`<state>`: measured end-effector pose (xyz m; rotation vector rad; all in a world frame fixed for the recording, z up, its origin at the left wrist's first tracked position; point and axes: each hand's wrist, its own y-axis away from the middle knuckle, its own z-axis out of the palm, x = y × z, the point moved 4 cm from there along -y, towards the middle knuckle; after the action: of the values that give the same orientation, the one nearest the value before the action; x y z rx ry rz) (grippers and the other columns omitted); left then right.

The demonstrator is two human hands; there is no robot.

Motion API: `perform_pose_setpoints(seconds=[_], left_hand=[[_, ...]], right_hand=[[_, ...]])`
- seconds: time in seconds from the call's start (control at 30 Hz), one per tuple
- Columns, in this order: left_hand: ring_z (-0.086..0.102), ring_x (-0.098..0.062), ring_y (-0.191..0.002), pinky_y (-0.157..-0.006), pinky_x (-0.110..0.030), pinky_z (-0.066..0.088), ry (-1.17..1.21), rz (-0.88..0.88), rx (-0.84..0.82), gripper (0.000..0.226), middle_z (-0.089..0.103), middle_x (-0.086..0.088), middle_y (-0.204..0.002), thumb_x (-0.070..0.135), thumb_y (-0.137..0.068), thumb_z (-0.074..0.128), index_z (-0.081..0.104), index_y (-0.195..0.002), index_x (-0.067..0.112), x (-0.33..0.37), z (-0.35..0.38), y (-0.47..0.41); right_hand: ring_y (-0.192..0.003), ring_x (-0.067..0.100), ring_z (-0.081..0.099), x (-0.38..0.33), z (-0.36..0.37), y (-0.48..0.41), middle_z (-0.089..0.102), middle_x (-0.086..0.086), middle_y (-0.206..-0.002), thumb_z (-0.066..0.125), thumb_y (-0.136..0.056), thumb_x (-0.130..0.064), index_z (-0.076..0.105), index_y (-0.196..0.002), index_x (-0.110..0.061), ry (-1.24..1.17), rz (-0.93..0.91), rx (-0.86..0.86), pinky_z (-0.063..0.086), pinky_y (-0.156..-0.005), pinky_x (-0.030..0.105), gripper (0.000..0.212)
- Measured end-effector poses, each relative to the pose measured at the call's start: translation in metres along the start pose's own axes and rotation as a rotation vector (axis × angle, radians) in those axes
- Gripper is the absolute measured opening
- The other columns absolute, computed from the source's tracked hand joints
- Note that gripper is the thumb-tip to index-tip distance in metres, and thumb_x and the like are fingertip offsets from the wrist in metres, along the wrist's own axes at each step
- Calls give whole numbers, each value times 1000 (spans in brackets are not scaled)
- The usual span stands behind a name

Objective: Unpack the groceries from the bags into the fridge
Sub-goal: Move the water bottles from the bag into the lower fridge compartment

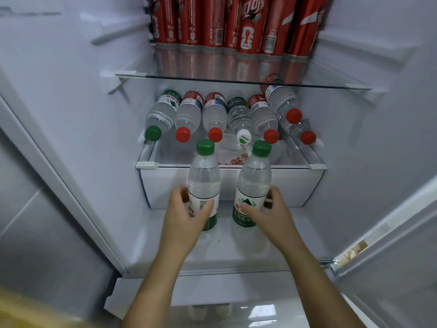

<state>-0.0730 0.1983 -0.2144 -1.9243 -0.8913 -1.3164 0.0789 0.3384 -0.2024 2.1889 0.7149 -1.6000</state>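
Note:
Two clear water bottles with green caps stand upright on the lower fridge shelf [295, 235]. My left hand [186, 214] wraps the label of the left bottle [203, 176]. My right hand [269, 211] wraps the label of the right bottle [254, 181]. Behind them, several water bottles [189, 114] lie on their sides on a glass shelf, caps toward me, mostly red caps, one green, one white.
Red cola cans [236, 22] fill the top glass shelf. A white drawer [295, 183] with a red-printed bag [233, 155] sits under the lying bottles. The fridge door [383, 233] is open at the right. A yellow object [28, 311] shows at the bottom left.

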Motion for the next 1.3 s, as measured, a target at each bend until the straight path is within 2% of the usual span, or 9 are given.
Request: perform_pose_setpoints(seconds=[0.13, 0.3, 0.43, 0.5, 0.63, 0.83, 1.0, 1.13, 1.3], left_hand=[[54, -12, -103, -86, -30, 44, -95, 196, 128, 56, 56, 5, -111, 56, -79, 62, 47, -120, 22, 49, -28, -14], [54, -6, -101, -86, -21, 43, -115, 365, 103, 41, 56, 10, -110, 35, -81, 71, 46, -114, 27, 111, -26, -40], [59, 2, -76, -63, -11, 43, -150, 299, 6, 11, 65, 10, -83, 25, -86, 67, 56, -86, 23, 119, -5, -60], [56, 7, -58, -50, -8, 39, -117, 241, 21, 14, 61, 6, -66, 21, -88, 64, 55, -77, 18, 114, 1, -60], [52, 13, -51, -49, -8, 37, -80, 219, 52, 13, 60, 1, -67, 17, -87, 62, 54, -77, 14, 110, 1, -56], [55, 1, -56, -48, -10, 37, -60, 201, 54, 12, 64, 0, -70, 18, -86, 62, 54, -77, 18, 108, 0, -58], [56, -2, -62, -48, -9, 37, -61, 203, 58, 12, 66, -2, -73, 19, -87, 61, 54, -77, 19, 107, 1, -58], [57, -6, -65, -50, -9, 35, -58, 197, 68, 10, 67, -3, -74, 20, -87, 61, 55, -79, 19, 106, 0, -58], [58, -7, -66, -54, -16, 39, -49, 196, 63, 6, 66, -3, -75, 19, -87, 60, 57, -82, 17, 107, 0, -57]], right_hand=[[-91, 1, 58, -48, -32, -7, 58, -16, -107, 70, -78, -51, 52, -118, -31, 210, -85, 93, 51, -75, 27, 49], [-84, 7, 55, -108, -38, -25, 55, -14, -93, 57, -84, -61, 54, -119, -29, 477, -220, 173, 50, -75, 33, 48], [-85, 17, 58, -118, -18, -48, 63, -5, -90, 57, -84, -58, 57, -99, -27, 787, -141, 57, 51, -73, 33, 34], [-76, 17, 58, -118, -14, -50, 61, -4, -77, 59, -83, -52, 55, -81, -25, 812, -150, 80, 48, -64, 28, 28], [-58, 14, 50, -117, -25, -43, 53, -3, -60, 64, -81, -35, 48, -63, -19, 644, -175, 122, 34, -51, 27, 29], [-58, 18, 45, -139, -59, -27, 49, 4, -58, 70, -77, -26, 59, -70, -3, 431, -274, 290, 43, -56, 33, 27], [-53, 11, 38, -170, -90, 4, 43, 0, -55, 71, -80, -22, 51, -61, -8, 186, -490, 515, 32, -51, 23, 31], [-58, 7, 46, -175, -94, 28, 55, 3, -62, 69, -82, -24, 60, -70, -8, -9, -653, 671, 38, -55, 18, 22], [-63, 1, 50, -165, -87, 30, 55, -12, -68, 68, -85, -16, 58, -74, -19, -174, -759, 873, 41, -62, 16, 16]])
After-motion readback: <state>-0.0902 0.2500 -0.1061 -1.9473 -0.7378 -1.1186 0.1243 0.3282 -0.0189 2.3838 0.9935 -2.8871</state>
